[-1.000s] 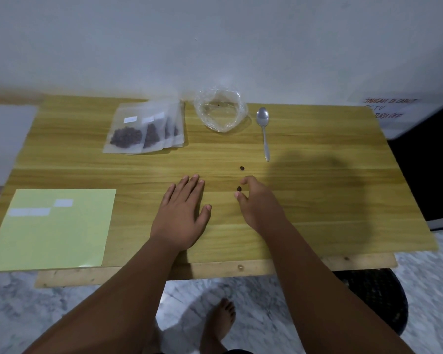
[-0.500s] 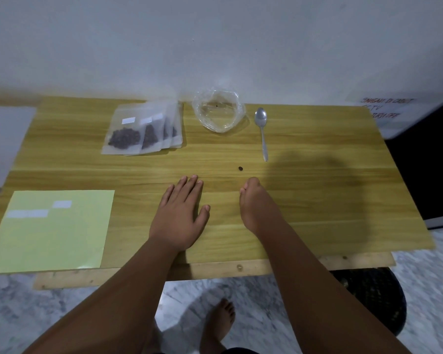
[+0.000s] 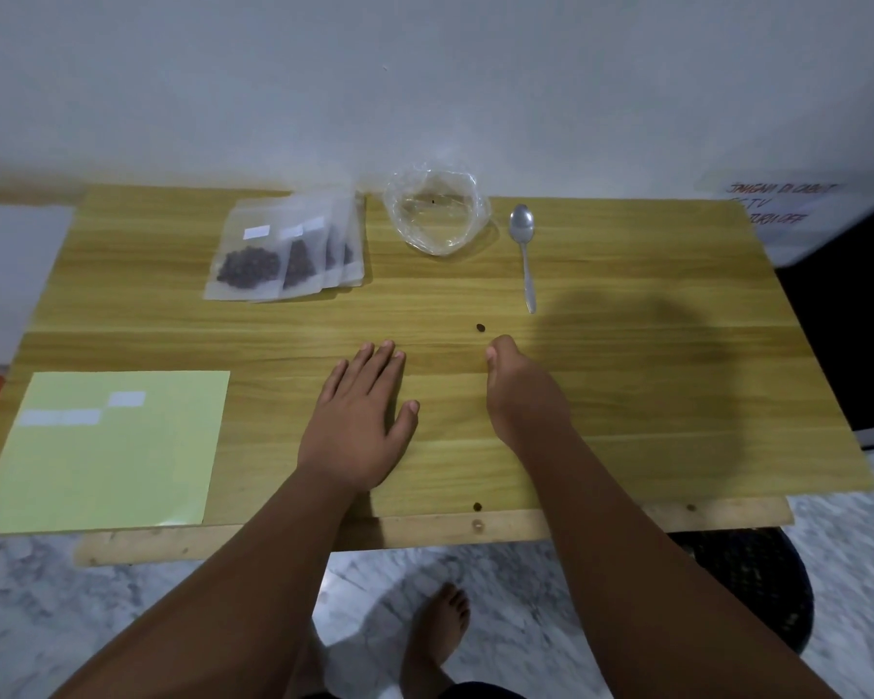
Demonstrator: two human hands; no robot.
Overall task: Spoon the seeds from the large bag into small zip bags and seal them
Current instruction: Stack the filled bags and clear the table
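Left hand: the left hand (image 3: 359, 421) lies flat, palm down on the light wooden table (image 3: 677, 396), fingers straight and a little spread, thumb out to the side, nothing in it.
Right hand: the right hand (image 3: 523, 396) sits just beside it, fingers curled under and bunched against the thumb. Whether anything is pinched in there, can't tell from this angle.
Loose seed: one small dark seed (image 3: 480, 327) lies on the wood just beyond the right hand's fingertips, apart from them.
Large bag: the crumpled clear plastic bag (image 3: 435, 214) stands at the far edge, mouth open upward, all but empty, with one dark speck inside.
Spoon: the silver metal spoon (image 3: 524, 254) lies just right of that bag, bowl at the far end.
Small bags: a fan of small frosted zip bags (image 3: 283, 254), overlapping, lies left of the large bag, dark seeds inside, white labels on top.
Sheet: a pale green sheet (image 3: 97, 461) covers the near left corner, with white strips on it.
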